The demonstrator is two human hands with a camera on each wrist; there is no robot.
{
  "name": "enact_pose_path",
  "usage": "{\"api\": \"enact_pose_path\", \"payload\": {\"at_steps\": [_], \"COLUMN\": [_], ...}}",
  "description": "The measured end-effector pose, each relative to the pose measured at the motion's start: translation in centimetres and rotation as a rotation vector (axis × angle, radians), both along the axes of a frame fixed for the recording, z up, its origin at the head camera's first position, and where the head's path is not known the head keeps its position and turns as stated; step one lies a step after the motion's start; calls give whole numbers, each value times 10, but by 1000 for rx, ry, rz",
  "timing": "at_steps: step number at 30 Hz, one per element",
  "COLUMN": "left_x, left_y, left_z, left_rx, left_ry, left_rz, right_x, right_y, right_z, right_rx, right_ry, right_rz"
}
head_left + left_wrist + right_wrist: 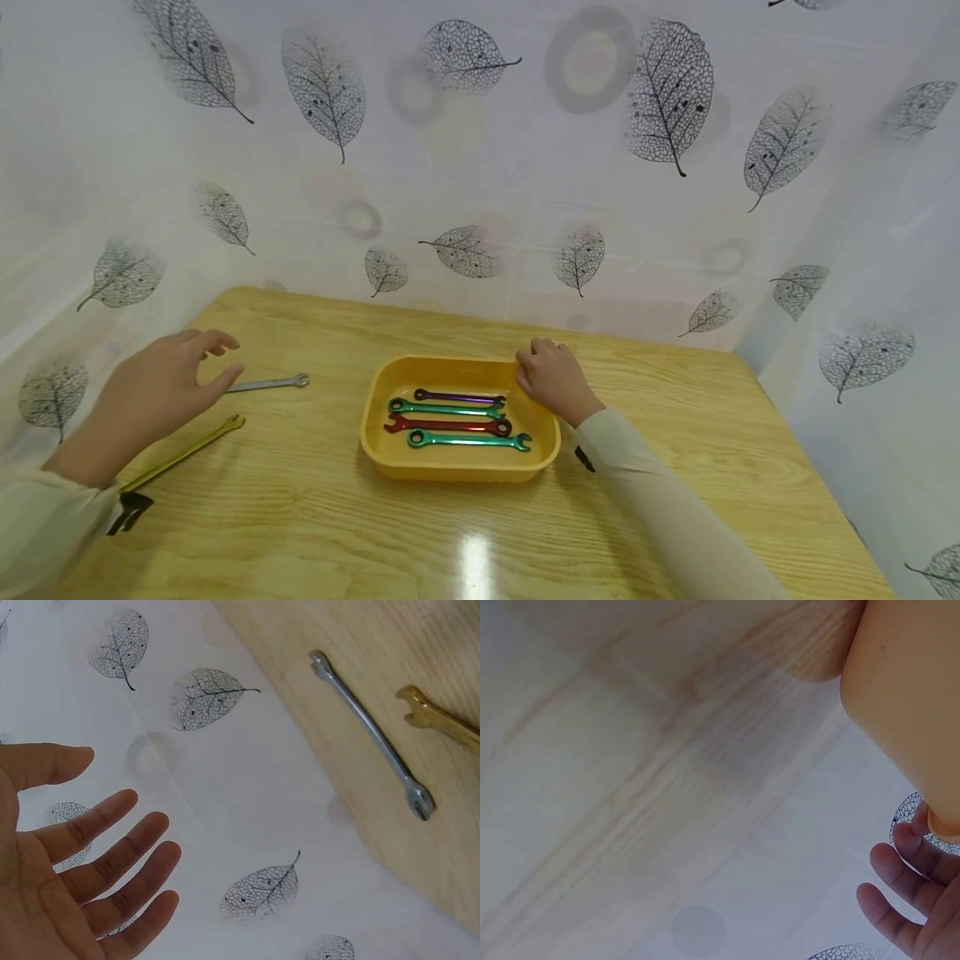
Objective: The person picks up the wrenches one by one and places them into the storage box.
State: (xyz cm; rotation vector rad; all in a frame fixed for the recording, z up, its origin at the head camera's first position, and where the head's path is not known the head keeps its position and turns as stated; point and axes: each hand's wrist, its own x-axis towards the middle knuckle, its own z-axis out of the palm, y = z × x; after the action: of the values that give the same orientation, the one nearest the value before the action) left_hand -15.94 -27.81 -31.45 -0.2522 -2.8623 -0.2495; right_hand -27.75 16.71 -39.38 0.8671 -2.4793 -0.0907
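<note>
My left hand (153, 392) hovers over the left part of the table, fingers spread and thumb apart, holding nothing. Beneath its fingertips lies a silver combination wrench (270, 384), partly hidden by the hand in the head view. A gold wrench (187, 452) lies slantwise nearer me, its near end behind the wrist. With my right hand (555, 379) I grip the rim of a yellow plastic basin (459, 472) at its far right corner. Inside the basin lie a purple wrench (461, 397), a red wrench (448, 426) and two green wrenches, roughly parallel.
The wood-grain table (315, 533) carries all these things. White sheeting printed with dark leaves (465, 252) hangs behind the table and along both sides. A black strap (129, 512) shows at the left wrist.
</note>
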Motion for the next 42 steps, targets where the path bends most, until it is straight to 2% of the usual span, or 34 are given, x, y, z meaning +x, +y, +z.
{"api": "enact_pose_path", "payload": {"at_steps": [4, 15, 23, 31, 36, 42], "left_x": [2, 9, 14, 18, 19, 19], "left_y": [-5, -19, -24, -28, -32, -38], "left_z": [-5, -26, -42, -52, -57, -65], "left_rx": [3, 25, -11, -11, -30, -64], "left_ry": [-46, -96, -72, -139, -131, -116], "left_rz": [8, 35, 4, 38, 32, 27], "right_x": [-1, -2, -3, -3, -2, -2], "right_y": [0, 0, 0, 1, 1, 1], "right_z": [-1, -1, -1, -2, -2, -2], "right_rx": [5, 19, 25, 15, 3, 10], "right_ry": [-17, -17, -30, -2, 33, 17], "right_rz": [-7, -17, -24, -7, 13, 4]}}
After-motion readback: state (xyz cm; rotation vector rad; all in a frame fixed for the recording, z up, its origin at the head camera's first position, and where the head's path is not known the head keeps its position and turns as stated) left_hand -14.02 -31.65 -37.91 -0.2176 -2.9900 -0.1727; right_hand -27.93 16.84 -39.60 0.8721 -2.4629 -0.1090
